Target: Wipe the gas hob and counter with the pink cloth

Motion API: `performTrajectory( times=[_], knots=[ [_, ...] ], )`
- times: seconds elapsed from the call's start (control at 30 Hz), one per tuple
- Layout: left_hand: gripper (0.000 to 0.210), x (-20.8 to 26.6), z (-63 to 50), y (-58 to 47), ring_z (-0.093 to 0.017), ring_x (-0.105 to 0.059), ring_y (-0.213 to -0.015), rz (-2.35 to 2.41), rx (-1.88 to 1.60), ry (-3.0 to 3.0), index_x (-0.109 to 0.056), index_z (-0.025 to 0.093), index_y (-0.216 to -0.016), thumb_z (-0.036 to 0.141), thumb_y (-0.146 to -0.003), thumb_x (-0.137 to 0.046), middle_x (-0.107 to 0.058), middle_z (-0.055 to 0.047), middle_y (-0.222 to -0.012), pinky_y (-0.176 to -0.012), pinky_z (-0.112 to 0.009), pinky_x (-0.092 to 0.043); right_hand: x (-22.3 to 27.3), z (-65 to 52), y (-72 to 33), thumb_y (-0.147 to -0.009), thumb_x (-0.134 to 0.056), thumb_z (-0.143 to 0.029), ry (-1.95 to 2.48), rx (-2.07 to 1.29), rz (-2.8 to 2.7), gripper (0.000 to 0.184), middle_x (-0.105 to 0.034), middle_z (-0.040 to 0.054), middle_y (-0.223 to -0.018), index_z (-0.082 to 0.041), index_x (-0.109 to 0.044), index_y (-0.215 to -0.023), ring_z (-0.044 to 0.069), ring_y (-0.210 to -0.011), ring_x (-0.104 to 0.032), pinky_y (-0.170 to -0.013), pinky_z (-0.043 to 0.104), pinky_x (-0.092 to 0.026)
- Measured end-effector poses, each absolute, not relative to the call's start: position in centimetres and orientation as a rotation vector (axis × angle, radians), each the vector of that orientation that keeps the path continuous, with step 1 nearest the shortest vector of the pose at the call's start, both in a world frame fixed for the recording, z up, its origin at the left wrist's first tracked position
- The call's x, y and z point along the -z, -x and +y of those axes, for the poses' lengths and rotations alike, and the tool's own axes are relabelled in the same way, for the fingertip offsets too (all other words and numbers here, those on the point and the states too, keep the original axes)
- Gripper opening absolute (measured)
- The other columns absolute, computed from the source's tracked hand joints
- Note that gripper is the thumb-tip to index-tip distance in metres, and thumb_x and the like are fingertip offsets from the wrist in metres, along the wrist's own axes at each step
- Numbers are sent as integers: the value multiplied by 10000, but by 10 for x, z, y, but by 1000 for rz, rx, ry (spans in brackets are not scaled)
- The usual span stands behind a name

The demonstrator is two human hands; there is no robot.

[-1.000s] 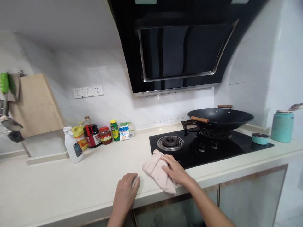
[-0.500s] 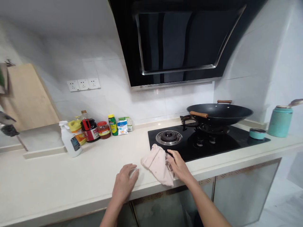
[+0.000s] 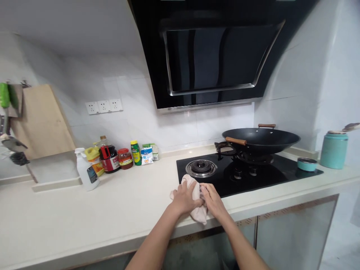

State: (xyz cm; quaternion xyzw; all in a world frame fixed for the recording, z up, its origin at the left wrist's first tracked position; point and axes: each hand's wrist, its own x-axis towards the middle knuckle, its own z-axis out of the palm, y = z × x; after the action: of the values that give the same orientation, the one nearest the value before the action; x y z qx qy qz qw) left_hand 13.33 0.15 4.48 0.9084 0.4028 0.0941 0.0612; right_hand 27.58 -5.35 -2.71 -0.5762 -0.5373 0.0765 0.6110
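Note:
A crumpled pale pink cloth (image 3: 199, 215) lies on the counter at the front left corner of the black gas hob (image 3: 225, 189). Over the top of it rests my left hand (image 3: 184, 198), its fingers curved down onto the fabric and the thumb toward the right. My right hand (image 3: 213, 200) grips the cloth's right side, close beside my left thumb. Part of the fabric is hidden under both hands. Just beyond them is the bare left burner (image 3: 201, 168).
A black wok (image 3: 261, 140) with wooden handles sits on the right burner. Near it are a small teal bowl (image 3: 306, 165) and a teal canister (image 3: 333, 150). A white spray bottle (image 3: 86, 170) and several condiments stand left along the wall. The range hood (image 3: 210, 60) hangs overhead.
My left hand has moved right from the bare counter onto the cloth and taken hold of it. My right hand stays at the cloth's right side. The view has tilted slightly upward.

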Motion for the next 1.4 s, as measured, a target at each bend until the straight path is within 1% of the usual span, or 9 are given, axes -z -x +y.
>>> performTrajectory(
  times=[0.17,0.3,0.53,0.67,0.83,1.0,1.13,1.27,1.4],
  knots=[
    [732,-33,-1,-142,-481,-422,-1357,1220,-498,-2810,-502,323,-1472,535,-789,-658,-381,-206,-1568,-1026,-694,-323,29,-52,-277,-997,-344,-562,1322,-144,-1175,484,-624,112,-1196,-227,-673,-1116,234,-1184,-584,-1109,408,-431],
    [585,-24,-10,-124,-418,-481,-1306,1139,-586,-2829,-590,348,-1372,498,-811,-658,-478,-154,-1496,-1008,-632,-375,31,-51,-279,-988,-359,-582,1326,-142,-1150,488,-619,117,-1203,-233,-682,-1098,242,-1188,-576,-1124,433,-426],
    [486,-9,-16,-54,-316,-479,-1356,1141,-768,-2807,-619,308,-1325,348,-841,-634,-558,-101,-1459,-1088,-529,-354,31,-53,-279,-980,-345,-607,1402,-129,-1151,525,-596,124,-1243,-239,-709,-1071,261,-1238,-529,-1157,481,-373],
    [425,2,7,10,-297,-535,-1318,1387,-849,-2780,-643,308,-1288,375,-872,-593,-621,-86,-1400,-1069,-498,-385,33,-54,-279,-984,-350,-588,1419,-141,-1189,519,-587,121,-1261,-237,-719,-1083,258,-1254,-523,-1167,473,-361],
    [432,5,39,89,-291,-556,-1309,1847,-839,-2671,-629,296,-1310,427,-903,-573,-617,-94,-1405,-1048,-476,-413,34,-54,-277,-985,-373,-557,1441,-131,-1217,473,-594,108,-1259,-256,-726,-1077,262,-1256,-523,-1159,482,-368],
    [483,-2,43,109,-348,-526,-1329,2149,-757,-2547,-614,303,-1345,499,-904,-577,-582,-145,-1425,-1020,-545,-415,33,-55,-276,-979,-388,-551,1443,-132,-1222,456,-607,103,-1247,-265,-732,-1066,264,-1239,-532,-1143,487,-387],
    [491,-3,23,77,-362,-541,-1289,2019,-739,-2596,-637,310,-1316,539,-882,-602,-574,-139,-1422,-1034,-585,-374,34,-55,-277,-974,-393,-553,1445,-123,-1207,454,-611,101,-1241,-265,-734,-1060,263,-1242,-534,-1138,476,-393],
    [484,3,-14,19,-360,-501,-1308,1619,-857,-2777,-650,321,-1281,557,-859,-632,-582,-122,-1394,-1056,-576,-339,34,-56,-277,-974,-389,-553,1449,-120,-1226,462,-613,101,-1237,-256,-730,-1069,255,-1231,-541,-1139,464,-393],
    [557,3,-46,-40,-409,-480,-1281,1338,-903,-2836,-667,291,-1236,569,-760,-746,-578,-161,-1346,-1054,-605,-316,31,-59,-276,-977,-379,-551,1462,-133,-1257,467,-618,102,-1230,-252,-726,-1065,260,-1227,-535,-1141,479,-380]
  ],
)
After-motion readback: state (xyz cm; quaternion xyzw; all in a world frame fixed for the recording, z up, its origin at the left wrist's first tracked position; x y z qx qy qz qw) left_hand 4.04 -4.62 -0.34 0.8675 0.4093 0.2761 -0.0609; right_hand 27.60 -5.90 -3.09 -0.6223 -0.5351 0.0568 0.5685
